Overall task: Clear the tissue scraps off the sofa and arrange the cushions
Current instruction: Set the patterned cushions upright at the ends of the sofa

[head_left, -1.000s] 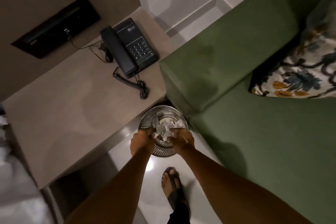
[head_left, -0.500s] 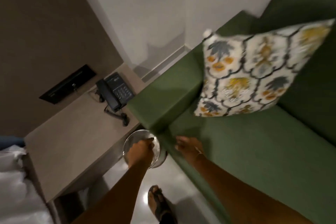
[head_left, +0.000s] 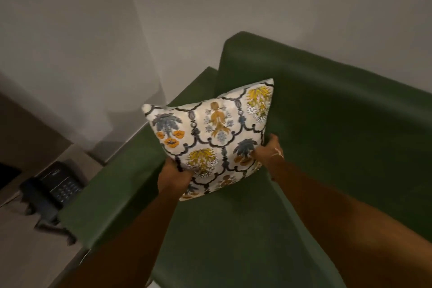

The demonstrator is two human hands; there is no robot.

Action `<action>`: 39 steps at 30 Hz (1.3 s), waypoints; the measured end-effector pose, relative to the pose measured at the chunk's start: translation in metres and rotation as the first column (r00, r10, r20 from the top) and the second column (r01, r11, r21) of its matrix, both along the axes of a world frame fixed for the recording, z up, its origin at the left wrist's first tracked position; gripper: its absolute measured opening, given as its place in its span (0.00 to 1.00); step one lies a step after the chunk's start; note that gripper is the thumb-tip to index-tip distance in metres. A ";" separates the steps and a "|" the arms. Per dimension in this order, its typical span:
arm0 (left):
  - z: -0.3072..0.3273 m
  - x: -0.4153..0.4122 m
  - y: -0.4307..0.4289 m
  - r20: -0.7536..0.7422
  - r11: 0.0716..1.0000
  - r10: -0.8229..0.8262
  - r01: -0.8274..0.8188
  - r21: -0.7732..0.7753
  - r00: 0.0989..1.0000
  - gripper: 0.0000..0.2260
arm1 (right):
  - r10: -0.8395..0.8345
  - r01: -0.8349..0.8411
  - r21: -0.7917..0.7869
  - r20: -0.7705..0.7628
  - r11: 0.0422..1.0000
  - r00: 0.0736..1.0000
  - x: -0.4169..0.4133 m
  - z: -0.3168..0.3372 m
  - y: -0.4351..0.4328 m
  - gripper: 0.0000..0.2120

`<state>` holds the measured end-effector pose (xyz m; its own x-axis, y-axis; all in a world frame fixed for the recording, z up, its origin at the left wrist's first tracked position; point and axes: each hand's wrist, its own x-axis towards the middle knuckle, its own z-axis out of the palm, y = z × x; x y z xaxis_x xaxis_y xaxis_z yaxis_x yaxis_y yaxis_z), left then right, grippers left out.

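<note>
Cushion (head_left: 210,138) gripped both sides; fingers hidden behind | phone (head_left: 52,188) blurred

Sofa (head_left: 327,147): green cloth upholstery, matt, with a soft, slightly napped look; even in tone across seat, backrest and armrest. Cushion (head_left: 210,138), resting on the sofa seat: woven cloth cover, matt, off-white ground printed in blue, yellow and orange with dark outlines; surface smooth with faint creasing. Telephone (head_left: 53,187), left of the sofa armrest: dark plastic, dull sheen. Tabletop (head_left: 28,255) beneath the telephone: smooth, matt, beige finish. Wall (head_left: 210,7) behind the sofa: plain, matt, pale.
</note>
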<state>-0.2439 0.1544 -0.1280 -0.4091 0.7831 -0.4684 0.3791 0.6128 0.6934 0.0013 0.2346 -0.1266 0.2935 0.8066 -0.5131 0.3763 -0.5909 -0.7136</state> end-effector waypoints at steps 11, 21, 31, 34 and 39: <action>-0.012 0.032 0.028 0.140 0.990 0.094 -0.107 0.087 0.986 0.26 | -0.216 0.304 0.187 -0.382 0.934 0.899 0.029 -0.020 -0.060 0.27; 0.007 0.140 0.085 0.265 0.948 -0.318 0.306 0.090 0.910 0.27 | -0.526 0.648 0.277 -0.404 0.709 0.749 0.105 -0.022 -0.120 0.30; -0.005 0.135 0.074 0.041 0.851 -0.468 0.463 -0.247 0.883 0.28 | -0.448 0.483 0.099 -0.250 0.870 0.859 0.118 -0.040 -0.142 0.44; 0.008 0.150 0.043 0.100 0.621 -0.642 0.592 -0.514 0.760 0.26 | -0.455 0.475 0.029 -0.245 0.879 0.856 0.135 -0.025 -0.163 0.45; 0.014 0.239 -0.016 0.093 0.477 -0.831 0.789 -0.388 0.548 0.21 | -0.597 0.629 0.015 -0.301 0.777 0.744 0.200 -0.006 -0.217 0.41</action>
<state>-0.0053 0.1384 -0.1145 0.2630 0.5792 -0.7716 0.8841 0.1755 0.4331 0.2008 0.0176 -0.1330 0.6105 0.5545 -0.5655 -0.2526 -0.5405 -0.8025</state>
